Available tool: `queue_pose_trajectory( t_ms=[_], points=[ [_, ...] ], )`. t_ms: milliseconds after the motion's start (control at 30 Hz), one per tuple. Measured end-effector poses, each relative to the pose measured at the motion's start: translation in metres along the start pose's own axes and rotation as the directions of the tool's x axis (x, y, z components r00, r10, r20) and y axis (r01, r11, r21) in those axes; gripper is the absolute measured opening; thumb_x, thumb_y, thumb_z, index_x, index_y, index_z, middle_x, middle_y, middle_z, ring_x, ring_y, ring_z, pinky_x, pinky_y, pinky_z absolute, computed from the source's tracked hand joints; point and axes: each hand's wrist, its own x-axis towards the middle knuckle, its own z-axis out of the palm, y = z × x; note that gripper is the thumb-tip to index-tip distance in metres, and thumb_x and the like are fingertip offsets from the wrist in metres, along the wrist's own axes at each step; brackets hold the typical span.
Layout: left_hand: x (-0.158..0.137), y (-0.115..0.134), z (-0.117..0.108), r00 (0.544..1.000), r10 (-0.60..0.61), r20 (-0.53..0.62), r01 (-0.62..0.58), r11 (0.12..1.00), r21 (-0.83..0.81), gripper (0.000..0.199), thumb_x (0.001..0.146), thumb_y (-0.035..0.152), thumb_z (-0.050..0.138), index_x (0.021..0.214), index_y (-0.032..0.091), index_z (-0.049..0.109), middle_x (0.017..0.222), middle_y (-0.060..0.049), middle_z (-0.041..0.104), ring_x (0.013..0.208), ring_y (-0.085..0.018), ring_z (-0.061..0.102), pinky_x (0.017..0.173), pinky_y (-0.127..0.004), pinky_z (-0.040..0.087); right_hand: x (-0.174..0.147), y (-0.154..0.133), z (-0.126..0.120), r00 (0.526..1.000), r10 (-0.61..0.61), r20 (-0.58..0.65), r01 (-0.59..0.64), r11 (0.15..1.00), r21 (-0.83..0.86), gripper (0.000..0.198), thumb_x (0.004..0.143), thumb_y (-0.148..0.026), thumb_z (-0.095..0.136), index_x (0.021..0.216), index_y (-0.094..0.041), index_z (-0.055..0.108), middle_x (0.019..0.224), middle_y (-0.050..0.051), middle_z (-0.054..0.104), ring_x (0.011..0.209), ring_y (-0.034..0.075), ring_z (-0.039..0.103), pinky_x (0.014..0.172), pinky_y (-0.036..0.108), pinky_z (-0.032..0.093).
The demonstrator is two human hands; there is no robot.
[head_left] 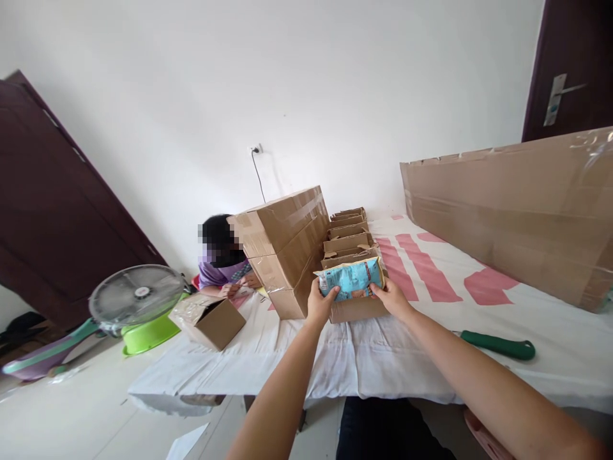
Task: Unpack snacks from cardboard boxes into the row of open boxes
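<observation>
A blue printed plastic packet (352,279) is stretched flat between my two hands, over the nearest compartment of a row of cardboard compartments (348,242). My left hand (320,301) grips its left end, thumb on the front face. At the opposite end, my right hand (390,296) pinches the lower right corner. The fingers behind the packet are hidden. Below it shows the front wall of the nearest cardboard box (358,311), which touches the white cloth.
Tall stacked cartons (287,243) stand left of the row; a long cardboard wall (507,211) is at right. A green-handled tool (498,345) lies near my right forearm. A small carton (213,322), a fan (138,294) and a seated person (220,271) are at left.
</observation>
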Motion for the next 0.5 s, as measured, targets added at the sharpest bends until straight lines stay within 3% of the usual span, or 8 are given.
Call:
queue_pose_trajectory(
  t_ms=[200,300,400,500],
  points=[
    [-0.024,-0.009,-0.005,0.998,0.018,0.065,-0.021,0.999,0.035,0.047,0.071,0.041,0.074,0.109,0.020,0.056,0.097,-0.005,0.070,0.088,-0.022,0.066,0.080,-0.034,0.051,-0.024,0.012,-0.009,0.998,-0.039,0.056,0.043,0.996,-0.082,0.035,0.083,-0.048,0.058,0.103,-0.020,0.064,0.095,0.004,0.072,0.092,0.026,0.067,0.083,0.037,0.053],
    [-0.045,-0.026,-0.010,0.992,0.027,0.119,-0.035,0.997,0.062,0.044,0.072,0.042,0.072,0.107,0.019,0.057,0.094,-0.004,0.070,0.086,-0.022,0.066,0.080,-0.035,0.052,-0.043,0.024,-0.015,0.997,-0.013,0.076,0.027,0.983,-0.183,0.026,0.079,-0.040,0.064,0.094,-0.020,0.070,0.093,0.005,0.072,0.092,0.028,0.066,0.083,0.038,0.052],
    [-0.063,-0.046,-0.012,0.987,0.037,0.155,-0.054,0.993,0.108,0.046,0.064,0.032,0.078,0.104,0.018,0.060,0.099,-0.006,0.069,0.096,-0.025,0.065,0.091,-0.042,0.048,-0.057,0.037,-0.015,0.999,0.036,0.004,-0.033,0.946,-0.321,0.016,0.067,-0.025,0.073,0.081,-0.021,0.071,0.094,0.007,0.069,0.095,0.030,0.064,0.085,0.040,0.049],
    [-0.075,-0.062,-0.010,0.988,0.045,0.151,-0.067,0.988,0.141,0.052,0.059,0.024,0.079,0.107,0.018,0.060,0.111,-0.008,0.066,0.112,-0.028,0.059,0.103,-0.045,0.041,-0.065,0.046,-0.010,0.995,0.077,-0.055,-0.093,0.907,-0.410,0.025,0.062,-0.017,0.073,0.086,-0.022,0.069,0.094,0.008,0.069,0.094,0.032,0.063,0.082,0.040,0.047]
  ],
)
